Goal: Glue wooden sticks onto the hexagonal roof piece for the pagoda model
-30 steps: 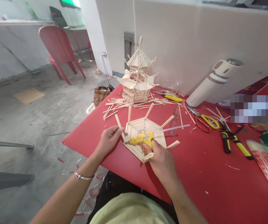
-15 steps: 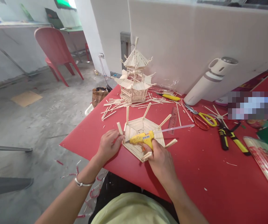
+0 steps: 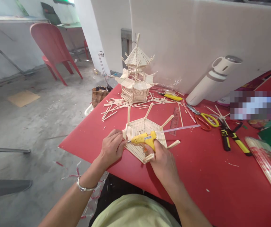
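Note:
A yellow hot glue gun is gripped in my right hand, a long clear glue stick poking out of its back. Its nozzle points left at a corner of a hexagonal panel made of thin wooden sticks. Paired sticks stand up and outward from the panel's corners. At the left corner, my left hand is closed, thumb and fingers pinching a short wooden post beside the nozzle. Its lower end is hidden by the fingers.
Behind the panel stands a stick pagoda among loose sticks. On the red table lie a clear ruler, a yellow cutter, scissors, pliers and a bag of sticks. A white flask leans against the wall.
My left hand has shifted slightly, and the post in it has moved right and shows less of its length. The glue gun stays nearly in place at the left corner.

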{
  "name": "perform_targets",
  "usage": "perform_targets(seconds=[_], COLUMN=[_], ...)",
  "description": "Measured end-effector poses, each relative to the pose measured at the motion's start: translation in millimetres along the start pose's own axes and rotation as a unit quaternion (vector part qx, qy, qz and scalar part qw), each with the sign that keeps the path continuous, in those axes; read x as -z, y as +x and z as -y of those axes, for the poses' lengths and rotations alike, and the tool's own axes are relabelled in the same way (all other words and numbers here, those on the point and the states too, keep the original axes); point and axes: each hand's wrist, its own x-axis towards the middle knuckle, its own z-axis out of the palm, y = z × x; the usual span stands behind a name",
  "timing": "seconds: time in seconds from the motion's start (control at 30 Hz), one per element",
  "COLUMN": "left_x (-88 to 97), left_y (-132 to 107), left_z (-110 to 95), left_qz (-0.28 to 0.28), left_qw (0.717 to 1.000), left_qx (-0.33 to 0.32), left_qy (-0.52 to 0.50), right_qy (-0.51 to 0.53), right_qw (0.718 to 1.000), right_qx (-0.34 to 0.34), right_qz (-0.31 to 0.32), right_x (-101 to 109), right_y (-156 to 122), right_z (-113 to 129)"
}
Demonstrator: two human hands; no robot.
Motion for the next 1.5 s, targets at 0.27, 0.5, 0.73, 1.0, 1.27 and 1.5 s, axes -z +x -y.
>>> perform_targets(seconds=[0.27, 0.5, 0.73, 1.0, 1.27, 1.5], left_x=[-1.1, -2.9, -2.2, -1.5, -2.2, 0.3], left_y=[3, 2, 2, 3, 1, 2], left_z=[0, 1, 1, 1, 3, 4], left_qz=[0.012, 0.014, 0.025, 0.028, 0.021, 0.012], left_qw=[1.0, 1.0, 0.999, 0.999, 1.0, 1.0], left_qx=[-0.004, 0.01, 0.015, 0.01, 0.001, -0.011], left_qy=[-0.006, -0.022, -0.032, -0.035, -0.003, 0.002], right_qy=[-0.003, -0.002, 0.003, 0.022, -0.012, -0.007], right_qw=[1.0, 1.0, 0.999, 0.999, 0.995, 0.966], right_qx=[0.004, 0.015, 0.024, 0.014, 0.069, 0.097], right_qz=[-0.001, -0.012, -0.025, -0.025, -0.074, -0.238], right_x=[1, -1, -4, 0, 2, 40], right_y=[0, 0, -1, -3, -12, -45], right_z=[1, -3, -5, -3, -5, -9])
